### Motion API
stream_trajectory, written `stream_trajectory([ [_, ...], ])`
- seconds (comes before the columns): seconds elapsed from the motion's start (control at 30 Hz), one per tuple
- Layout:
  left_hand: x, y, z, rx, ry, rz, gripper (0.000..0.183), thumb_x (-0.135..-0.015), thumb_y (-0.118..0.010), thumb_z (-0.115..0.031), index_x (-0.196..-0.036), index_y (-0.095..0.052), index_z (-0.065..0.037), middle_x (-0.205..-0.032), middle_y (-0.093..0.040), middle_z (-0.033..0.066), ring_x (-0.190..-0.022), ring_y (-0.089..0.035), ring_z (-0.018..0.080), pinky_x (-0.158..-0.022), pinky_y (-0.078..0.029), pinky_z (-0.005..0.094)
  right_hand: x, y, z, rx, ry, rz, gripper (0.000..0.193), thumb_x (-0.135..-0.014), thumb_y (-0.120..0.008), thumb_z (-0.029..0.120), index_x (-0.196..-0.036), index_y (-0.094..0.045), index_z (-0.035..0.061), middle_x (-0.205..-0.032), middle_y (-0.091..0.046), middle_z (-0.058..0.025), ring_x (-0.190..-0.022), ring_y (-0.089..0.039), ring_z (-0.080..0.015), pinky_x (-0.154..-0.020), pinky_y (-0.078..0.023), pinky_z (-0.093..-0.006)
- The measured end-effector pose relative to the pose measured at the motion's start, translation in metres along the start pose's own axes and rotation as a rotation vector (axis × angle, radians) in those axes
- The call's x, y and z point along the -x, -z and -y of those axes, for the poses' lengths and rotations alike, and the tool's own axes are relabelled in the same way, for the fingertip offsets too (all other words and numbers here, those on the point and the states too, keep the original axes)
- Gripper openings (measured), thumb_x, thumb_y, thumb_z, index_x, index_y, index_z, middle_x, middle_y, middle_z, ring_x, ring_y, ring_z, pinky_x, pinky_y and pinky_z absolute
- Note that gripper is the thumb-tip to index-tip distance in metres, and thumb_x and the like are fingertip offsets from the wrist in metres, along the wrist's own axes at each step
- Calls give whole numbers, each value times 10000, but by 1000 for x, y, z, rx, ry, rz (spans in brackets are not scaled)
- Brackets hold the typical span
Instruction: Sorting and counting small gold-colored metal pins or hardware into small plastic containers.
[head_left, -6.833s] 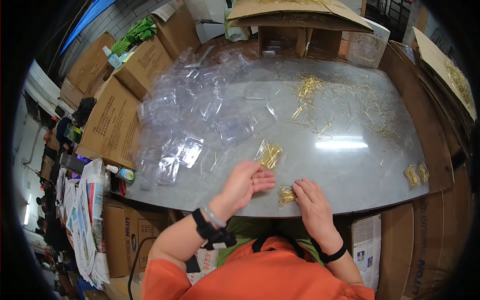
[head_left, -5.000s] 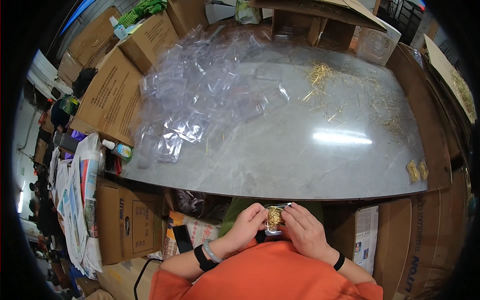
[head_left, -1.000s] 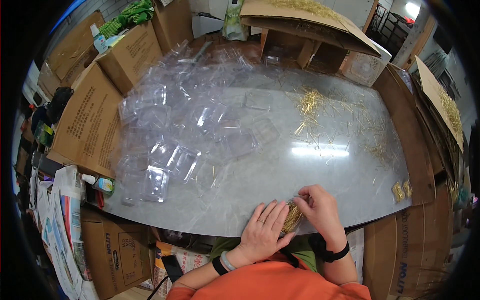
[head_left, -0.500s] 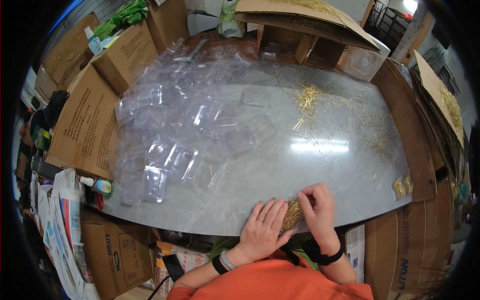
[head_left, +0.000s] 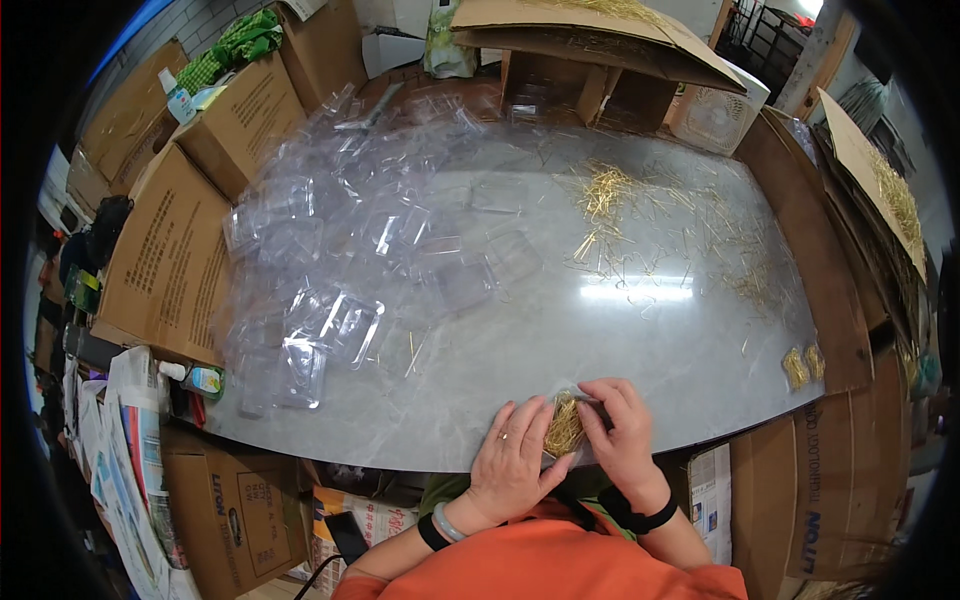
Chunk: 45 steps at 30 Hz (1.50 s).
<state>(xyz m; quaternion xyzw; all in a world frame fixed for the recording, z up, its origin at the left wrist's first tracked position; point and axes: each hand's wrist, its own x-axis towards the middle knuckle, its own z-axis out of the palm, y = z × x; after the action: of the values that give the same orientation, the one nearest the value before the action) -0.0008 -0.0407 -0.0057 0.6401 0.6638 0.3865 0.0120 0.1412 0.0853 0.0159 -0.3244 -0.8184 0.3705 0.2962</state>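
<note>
At the table's near edge lies a small clear plastic case (head_left: 565, 424) packed with thin gold-coloured wire pieces. My left hand (head_left: 512, 450) holds its left side, with the fingers along that edge and the thumb at the near end. On the right side, my right hand (head_left: 622, 430) grips the case with thumb and bent fingers near its far corner. Further back on the table is a loose pile of gold wire pieces (head_left: 604, 195), with more scattered to its right. Many empty clear plastic cases (head_left: 350, 325) are heaped on the left.
Two filled packs (head_left: 795, 369) sit at the table's right edge. Cardboard boxes (head_left: 165, 255) wall the left side, and a cardboard strip (head_left: 815, 255) borders the right. A cardboard shelf (head_left: 600, 45) and a white fan (head_left: 712, 118) stand at the back. Small bottles (head_left: 205, 380) are at the left.
My right hand has come down against the case's right side, its fingers now along the edge. The case shows more openly between my hands. The whole view has shifted slightly.
</note>
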Motion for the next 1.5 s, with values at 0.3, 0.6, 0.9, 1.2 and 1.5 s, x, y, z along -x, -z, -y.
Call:
stream_trajectory([
  [0.3, -5, 3, -3, -88, 24, 46, 577, -972, -650, -246, -1432, -478, 55, -1442, -491, 229, -1297, -523, 413, -1123, -426, 516, 5, 15, 2, 103, 260, 262, 698, -977, -671, 349, -1534, -419, 12, -1615, -363, -229, -1506, -323, -418, -1216, -262, -547],
  [0.6, 0, 5, 0, 101, 108, 11, 558, -1026, -597, -249, -1466, -439, 55, -1448, -496, 250, -1299, -520, 447, -1113, -437, 493, 10, 16, 7, 478, 382, 289, 886, -822, -798, 515, -1524, -458, 95, -1585, -382, -224, -1439, -392, -437, -1191, -264, -600],
  [0.9, 5, 18, 17, 623, 181, -60, 626, -1109, -426, -382, -1522, -346, 83, -1501, -452, 291, -1366, -502, 431, -1146, -393, 457, 12, -19, 16, 449, 357, 64, 766, -767, -833, 414, -1410, -577, 85, -1526, -474, -181, -1329, -454, -410, -1103, -365, -541],
  [1.2, 5, 15, 6, 190, 102, 24, 540, -1027, -601, -195, -1460, -450, 89, -1528, -427, 272, -1419, -438, 443, -1166, -387, 486, 11, -9, 41, 412, 152, 59, 703, -825, -776, 288, -1432, -533, 28, -1533, -475, -196, -1383, -402, -447, -1140, -327, -538],
  [1.5, -10, 7, -5, -1, -41, 84, 552, -970, -664, -173, -1441, -494, 59, -1517, -456, 238, -1410, -451, 445, -1163, -389, 529, 18, 13, -3, 135, 155, -180, 399, -832, -723, -44, -1222, -656, 6, -1156, -690, -161, -1118, -636, -362, -975, -499, -426],
])
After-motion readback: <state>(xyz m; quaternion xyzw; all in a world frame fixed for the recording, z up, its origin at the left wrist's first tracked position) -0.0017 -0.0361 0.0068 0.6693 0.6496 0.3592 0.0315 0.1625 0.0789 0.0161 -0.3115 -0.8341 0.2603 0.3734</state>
